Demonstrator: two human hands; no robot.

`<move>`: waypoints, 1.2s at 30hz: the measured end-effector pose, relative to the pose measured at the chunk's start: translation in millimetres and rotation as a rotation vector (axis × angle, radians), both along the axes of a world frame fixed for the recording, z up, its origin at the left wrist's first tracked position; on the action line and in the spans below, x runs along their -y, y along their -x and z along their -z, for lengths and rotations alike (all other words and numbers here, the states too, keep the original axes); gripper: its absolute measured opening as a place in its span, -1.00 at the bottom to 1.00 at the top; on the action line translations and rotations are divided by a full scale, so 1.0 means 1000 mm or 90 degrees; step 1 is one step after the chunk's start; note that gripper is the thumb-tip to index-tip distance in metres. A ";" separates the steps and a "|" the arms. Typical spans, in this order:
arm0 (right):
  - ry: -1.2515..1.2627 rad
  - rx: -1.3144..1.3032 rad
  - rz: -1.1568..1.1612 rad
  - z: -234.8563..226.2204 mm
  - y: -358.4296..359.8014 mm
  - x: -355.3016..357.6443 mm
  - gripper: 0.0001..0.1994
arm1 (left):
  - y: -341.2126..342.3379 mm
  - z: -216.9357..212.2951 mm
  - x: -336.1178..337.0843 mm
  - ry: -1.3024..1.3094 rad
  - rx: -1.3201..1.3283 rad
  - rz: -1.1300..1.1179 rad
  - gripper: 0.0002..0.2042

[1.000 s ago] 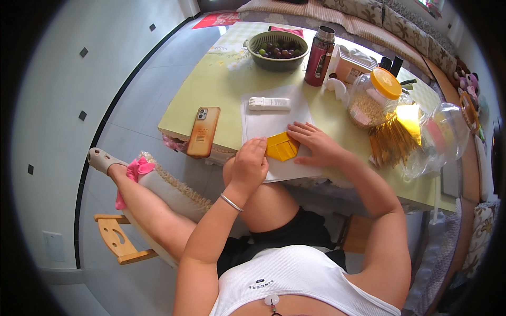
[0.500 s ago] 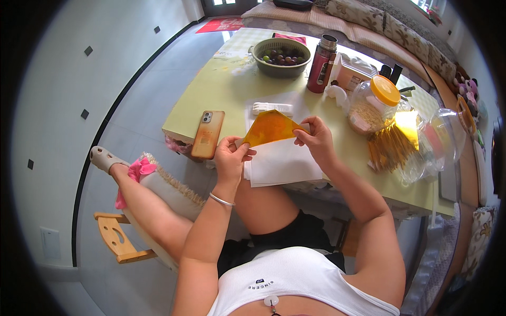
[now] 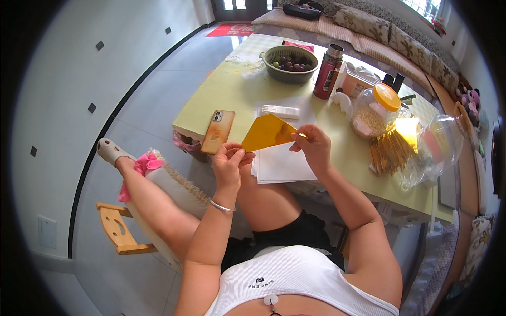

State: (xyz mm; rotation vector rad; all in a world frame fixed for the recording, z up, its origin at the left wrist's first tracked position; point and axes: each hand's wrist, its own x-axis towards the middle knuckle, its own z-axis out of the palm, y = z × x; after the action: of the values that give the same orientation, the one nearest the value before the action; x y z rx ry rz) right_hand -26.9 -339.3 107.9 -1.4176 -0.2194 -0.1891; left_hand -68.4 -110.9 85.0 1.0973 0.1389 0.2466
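Observation:
Between my two hands is a folded sheet of shiny gold foil paper (image 3: 266, 134), held up over the near edge of the table. My left hand (image 3: 231, 162) pinches its lower left corner between thumb and fingers. The right corner is gripped by my right hand (image 3: 314, 148), thumb and fingertips together. Below the foil, a stack of white paper sheets (image 3: 287, 167) overhangs the table edge. A small white plastic item (image 3: 281, 111) lies just beyond the foil. On the right, a fanned pile of gold folded papers (image 3: 389, 152) rests on the table.
A phone (image 3: 217, 131) lies at the left table edge. Farther back stand a grey-green colander (image 3: 290, 78) of grapes, a red thermos (image 3: 328, 73), a tissue box (image 3: 358, 83) and a yellow-lidded jar (image 3: 369, 116). Clear plastic bags (image 3: 428, 152) lie at the right.
The gold foil has tilted, its right end now higher and its surface brighter yellow. Both hands keep their pinch. The whole view has shifted slightly.

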 end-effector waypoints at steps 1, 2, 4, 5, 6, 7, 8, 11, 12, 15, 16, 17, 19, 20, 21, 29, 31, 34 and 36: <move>-0.001 0.018 -0.008 0.000 0.003 -0.001 -0.90 | 0.004 0.000 -0.002 0.005 0.011 -0.003 -0.96; 0.011 0.033 -0.020 0.000 0.007 -0.002 -0.92 | 0.008 0.000 -0.004 0.029 0.019 -0.001 -0.95; 0.035 0.060 -0.045 0.000 0.015 -0.003 -0.94 | 0.016 -0.001 -0.011 0.077 0.035 0.003 -0.92; 0.024 0.042 -0.053 -0.002 0.019 -0.004 -0.95 | 0.020 -0.001 -0.013 0.044 0.029 -0.004 -0.92; 0.013 0.023 -0.060 -0.004 0.024 -0.004 -0.95 | 0.024 -0.001 -0.015 0.011 0.024 -0.011 -0.92; 0.003 0.005 -0.066 -0.006 0.028 -0.004 -0.95 | 0.027 -0.001 -0.017 -0.021 0.018 -0.017 -0.92; 0.006 0.009 -0.070 -0.008 0.033 -0.006 -0.94 | 0.031 -0.001 -0.019 -0.028 0.026 -0.019 -0.91; 0.022 0.002 -0.086 -0.019 0.047 -0.010 -0.90 | 0.043 -0.002 -0.024 -0.045 0.039 -0.031 -0.85; 0.029 -0.015 -0.093 -0.025 0.052 -0.011 -0.88 | 0.048 -0.004 -0.027 -0.048 0.037 -0.041 -0.83; 0.044 -0.112 -0.164 -0.030 0.057 -0.010 -0.85 | 0.063 0.000 -0.037 -0.080 0.028 -0.052 -0.80; 0.050 -0.153 -0.192 -0.031 0.057 -0.007 -0.84 | 0.066 0.002 -0.039 -0.091 0.024 -0.050 -0.80; 0.057 -0.175 -0.190 -0.032 0.059 -0.005 -0.85 | 0.069 0.003 -0.039 -0.077 0.030 -0.039 -0.82; 0.067 -0.219 -0.189 -0.034 0.062 -0.003 -0.87 | 0.076 0.004 -0.041 -0.051 0.041 -0.021 -0.87; 0.066 -0.214 -0.191 -0.034 0.065 -0.004 -0.87 | 0.080 0.003 -0.042 -0.055 0.026 -0.020 -0.88; 0.065 -0.209 -0.192 -0.034 0.067 -0.005 -0.87 | 0.084 0.001 -0.042 -0.058 0.010 -0.018 -0.89; 0.088 -0.109 -0.152 -0.031 0.095 -0.019 -0.93 | 0.110 0.001 -0.045 -0.048 0.046 -0.035 -0.90; 0.019 -0.114 -0.164 -0.025 0.098 -0.021 -0.94 | 0.114 0.003 -0.045 -0.020 0.050 -0.048 -0.90; 0.051 -0.130 -0.182 -0.021 0.103 -0.017 -0.93 | 0.123 0.012 -0.048 -0.037 0.046 -0.042 -0.90; 0.086 -0.122 -0.196 -0.015 0.106 -0.015 -0.92 | 0.131 0.019 -0.049 -0.067 0.028 -0.041 -0.89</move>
State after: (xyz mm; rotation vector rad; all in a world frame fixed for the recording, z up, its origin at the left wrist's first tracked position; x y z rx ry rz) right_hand -132.6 -324.3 122.4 -1.5058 -0.2928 0.2181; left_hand -199.8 -62.0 66.3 1.1922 0.1229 0.3394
